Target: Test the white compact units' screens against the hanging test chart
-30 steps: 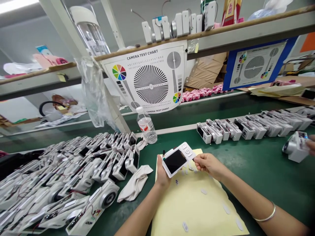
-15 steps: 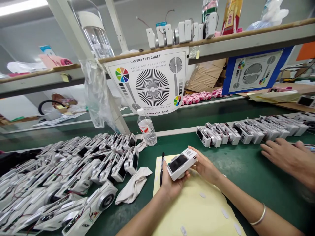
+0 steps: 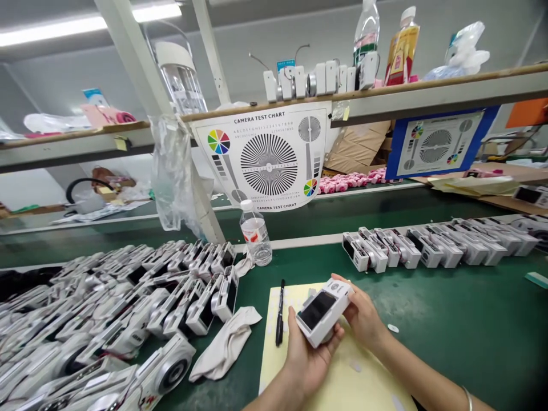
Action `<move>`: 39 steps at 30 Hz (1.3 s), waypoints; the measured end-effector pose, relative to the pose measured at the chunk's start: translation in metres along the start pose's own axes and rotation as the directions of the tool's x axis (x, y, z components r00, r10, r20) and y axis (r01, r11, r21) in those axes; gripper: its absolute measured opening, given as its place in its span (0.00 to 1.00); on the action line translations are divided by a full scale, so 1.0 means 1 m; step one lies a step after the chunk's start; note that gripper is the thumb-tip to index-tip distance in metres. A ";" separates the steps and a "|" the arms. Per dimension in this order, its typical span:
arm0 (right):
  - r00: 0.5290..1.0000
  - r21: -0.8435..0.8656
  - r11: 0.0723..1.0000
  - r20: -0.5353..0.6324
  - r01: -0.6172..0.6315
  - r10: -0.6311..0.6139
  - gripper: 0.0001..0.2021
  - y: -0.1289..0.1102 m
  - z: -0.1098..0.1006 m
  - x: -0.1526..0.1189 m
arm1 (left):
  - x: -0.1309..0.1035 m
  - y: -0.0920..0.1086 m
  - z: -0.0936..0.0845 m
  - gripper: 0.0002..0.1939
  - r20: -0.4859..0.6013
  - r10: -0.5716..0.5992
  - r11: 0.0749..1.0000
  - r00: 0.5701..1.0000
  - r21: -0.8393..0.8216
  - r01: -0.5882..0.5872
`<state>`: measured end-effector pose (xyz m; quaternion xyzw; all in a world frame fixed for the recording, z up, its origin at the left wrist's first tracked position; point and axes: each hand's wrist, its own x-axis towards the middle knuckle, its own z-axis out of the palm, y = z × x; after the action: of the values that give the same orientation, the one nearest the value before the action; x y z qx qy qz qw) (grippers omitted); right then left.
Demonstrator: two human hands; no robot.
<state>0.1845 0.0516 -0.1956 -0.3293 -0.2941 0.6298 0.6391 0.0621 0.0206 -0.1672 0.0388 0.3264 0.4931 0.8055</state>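
Observation:
A white camera [image 3: 324,311] with a dark screen facing up is held over the yellow sheet [image 3: 342,377]. My left hand [image 3: 306,357] cradles it from below and the left, thumb along its side. My right hand [image 3: 362,314] grips its right end, fingers on the top edge. The camera's underside is hidden by my left hand. On the sheet, left of my hands, lies a black pen [image 3: 279,313]. A white cloth [image 3: 226,343] is crumpled beside the sheet.
Many white cameras [image 3: 141,319] crowd the left side. A row of cameras [image 3: 432,246] runs along the back right. A water bottle [image 3: 256,234] stands behind the cloth. The test chart [image 3: 269,162] hangs from the shelf [image 3: 428,90].
The other person's hand at the right has left the view. The view has tilted up a little, so things sit lower in it. Both my hands still hold the camera.

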 end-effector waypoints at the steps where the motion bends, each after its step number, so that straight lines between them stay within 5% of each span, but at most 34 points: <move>1: 1.000 0.008 1.000 -0.020 -0.012 0.012 0.20 0.001 -0.001 0.000 | -0.002 -0.001 0.001 0.22 0.016 -0.006 1.000 1.000 -0.007 0.006; 5: 0.997 0.026 0.997 -0.024 -0.076 0.077 0.19 -0.006 -0.005 0.003 | -0.005 0.005 0.003 0.27 0.126 -0.079 0.996 0.989 0.042 0.074; 8: 0.979 -0.014 0.987 0.125 -0.163 0.163 0.25 -0.022 -0.009 0.005 | -0.001 0.020 0.000 0.31 0.151 -0.114 0.982 0.982 0.168 0.088; 12: 0.958 -0.451 0.890 0.279 0.070 0.066 0.25 -0.032 -0.012 0.004 | 0.008 0.037 -0.011 0.37 0.302 -0.095 0.849 0.949 0.523 -0.082; 15: 0.967 -0.617 0.751 0.223 0.236 -0.121 0.18 -0.024 -0.013 0.001 | 0.011 0.042 -0.016 0.38 0.379 -0.047 0.752 0.924 0.622 -0.217; 20: 0.966 -0.674 0.704 0.057 0.223 -0.252 0.17 -0.006 -0.019 0.007 | 0.014 0.045 -0.019 0.56 0.424 -0.014 0.716 0.905 0.637 -0.287; 23: 0.956 -0.699 0.684 0.000 0.210 -0.294 0.18 -0.004 -0.024 0.012 | 0.021 0.045 -0.025 0.62 0.535 0.054 0.430 0.843 0.749 -0.503; 26: 0.941 -0.735 0.631 0.031 0.249 -0.336 0.19 -0.009 -0.023 0.008 | 0.029 0.044 -0.033 0.49 0.637 0.157 -0.051 0.755 0.768 -0.638; 28: 0.928 -0.754 0.587 0.082 0.296 -0.363 0.20 -0.014 -0.020 0.003 | 0.032 0.045 -0.036 0.40 0.711 0.207 -0.260 0.672 0.703 -0.662; 33: 0.860 -0.754 0.478 0.222 0.450 -0.460 0.23 -0.021 -0.016 -0.010 | 0.028 0.056 -0.034 0.32 0.812 0.242 -0.423 0.532 0.582 -0.695; 39: 0.829 -0.739 0.419 0.338 0.527 -0.446 0.27 -0.030 -0.019 -0.014 | 0.022 0.054 -0.034 0.35 0.942 0.227 -0.671 0.248 0.336 -0.661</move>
<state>0.2170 0.0370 -0.1830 -0.4547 -0.6573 0.2261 0.5568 0.0082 0.0569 -0.1838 0.8452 0.3168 0.4291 0.0328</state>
